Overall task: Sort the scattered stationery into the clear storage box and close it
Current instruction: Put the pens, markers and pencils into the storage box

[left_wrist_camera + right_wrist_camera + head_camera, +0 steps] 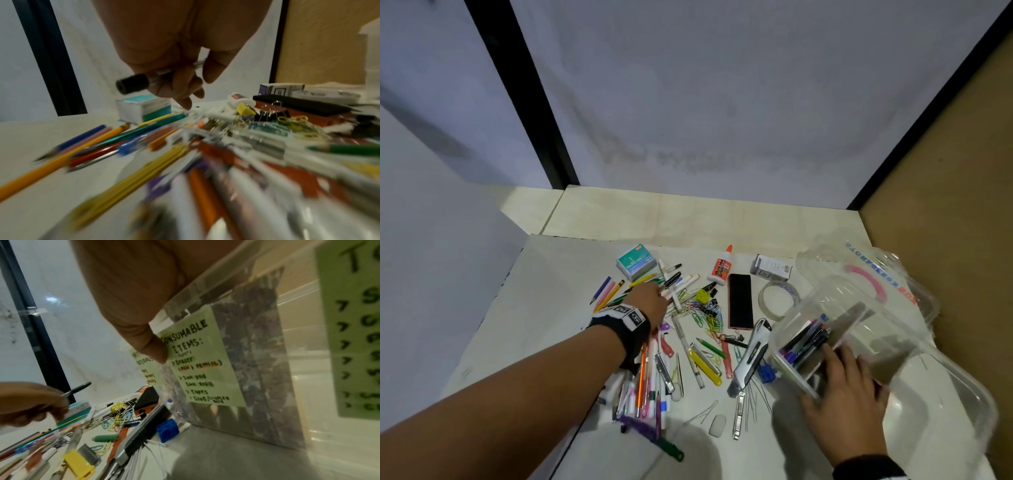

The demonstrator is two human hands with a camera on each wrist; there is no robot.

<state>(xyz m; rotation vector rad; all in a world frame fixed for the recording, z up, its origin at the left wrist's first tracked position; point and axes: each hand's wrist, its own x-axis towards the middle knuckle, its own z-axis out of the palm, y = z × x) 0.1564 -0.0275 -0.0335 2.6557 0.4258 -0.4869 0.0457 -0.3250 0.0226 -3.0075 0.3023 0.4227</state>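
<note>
Pens, pencils, clips and cutters lie scattered over the white table (551, 308). My left hand (659, 293) reaches over the far part of the pile and pinches a clear pen with a black cap (132, 83) just above the other pens. My right hand (842, 363) grips the near wall of the clear storage box (893, 342), which leans toward the pile. Several pens (808, 342) lie in its left compartment. In the right wrist view my thumb (152, 345) presses on the box wall (257, 386) beside a green label (197, 356) reading "consumable items". The clear lid (866, 270) with a pink handle lies behind the box.
A teal staple box (635, 265), a glue bottle (719, 267), a tape roll (779, 299), a long black block (740, 306), a utility knife (751, 356) and a white eraser (717, 425) lie on the table. A brown wall (962, 171) stands close on the right.
</note>
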